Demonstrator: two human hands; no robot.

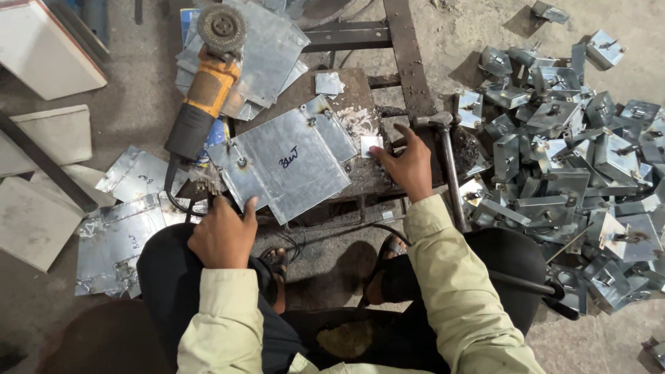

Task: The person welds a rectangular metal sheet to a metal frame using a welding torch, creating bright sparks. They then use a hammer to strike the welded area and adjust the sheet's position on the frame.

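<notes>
My left hand [223, 235] grips the near edge of the grey galvanised steel sheet [287, 163]; my right hand [409, 166], fingers spread open, touches a small square metal plate [370, 144] on the rusty tabletop [357, 111].

angle grinder [208, 83] top-L | bracket pile [575, 159] R | hammer [447, 159] ctr-R | loose sheets [121, 221] floor L

Single head camera, looking steeply down from above, close over hands and lap.
</notes>
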